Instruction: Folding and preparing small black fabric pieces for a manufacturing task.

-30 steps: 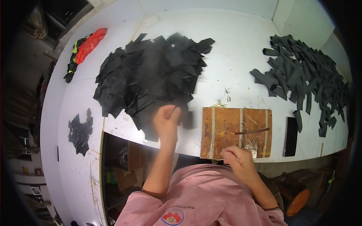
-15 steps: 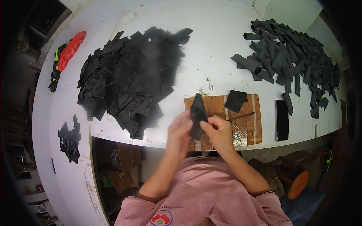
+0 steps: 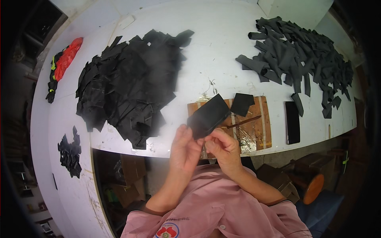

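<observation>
A flat black fabric piece point(image 3: 210, 114) is held up at a slant over the near part of a brown board point(image 3: 260, 137). My left hand point(image 3: 185, 147) is closed on its lower left corner. My right hand point(image 3: 224, 150) pinches at the near edge, fingertips close to the left hand's. Another black fabric piece point(image 3: 242, 104) lies on the board's far edge. A thin, dark, pointed tool point(image 3: 245, 121) rests across the board, its left end partly hidden by the held piece.
A large heap of flat black pieces point(image 3: 127, 87) lies left, a smaller black pile point(image 3: 70, 152) beyond it. Dark tube-like pieces point(image 3: 293, 51) are heaped far right. A black phone-like slab point(image 3: 292, 123) lies right of the board. A red plastic bag point(image 3: 68, 59) sits far left.
The held black piece has turned from a narrow, upright view to its broad face, slanting up to the right. Both hands have come closer together at its near edge. The whole view has shifted slightly.
</observation>
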{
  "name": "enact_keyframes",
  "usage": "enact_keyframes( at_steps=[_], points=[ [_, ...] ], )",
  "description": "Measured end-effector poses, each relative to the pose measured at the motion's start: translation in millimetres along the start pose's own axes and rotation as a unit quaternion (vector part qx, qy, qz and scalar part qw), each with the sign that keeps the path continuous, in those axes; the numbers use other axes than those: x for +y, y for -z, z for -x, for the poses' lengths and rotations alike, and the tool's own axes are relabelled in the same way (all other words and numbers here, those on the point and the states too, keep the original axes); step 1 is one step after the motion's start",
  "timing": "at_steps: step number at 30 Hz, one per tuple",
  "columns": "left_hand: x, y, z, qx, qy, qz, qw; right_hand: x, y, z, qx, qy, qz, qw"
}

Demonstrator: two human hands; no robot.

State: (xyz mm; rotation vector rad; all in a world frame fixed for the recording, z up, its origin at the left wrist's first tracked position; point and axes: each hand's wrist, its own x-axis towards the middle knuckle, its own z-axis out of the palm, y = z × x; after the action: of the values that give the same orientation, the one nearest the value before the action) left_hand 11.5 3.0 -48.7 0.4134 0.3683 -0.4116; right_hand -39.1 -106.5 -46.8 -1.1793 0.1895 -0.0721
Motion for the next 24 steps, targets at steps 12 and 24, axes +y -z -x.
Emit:
enact_keyframes(
  at_steps=[12,24],
  points=[
    [-15.0,6.3,12.8,0.068,-0.06,-0.272,0.958,-17.1,5.2,-2.9,0.14,0.028,0.164,0.976],
    [3.1,-35.9,39.2,-0.021,-0.067,-0.441,0.895,-11.1,26.5,-0.8,0.072,0.329,0.477,0.812]
  ],
)
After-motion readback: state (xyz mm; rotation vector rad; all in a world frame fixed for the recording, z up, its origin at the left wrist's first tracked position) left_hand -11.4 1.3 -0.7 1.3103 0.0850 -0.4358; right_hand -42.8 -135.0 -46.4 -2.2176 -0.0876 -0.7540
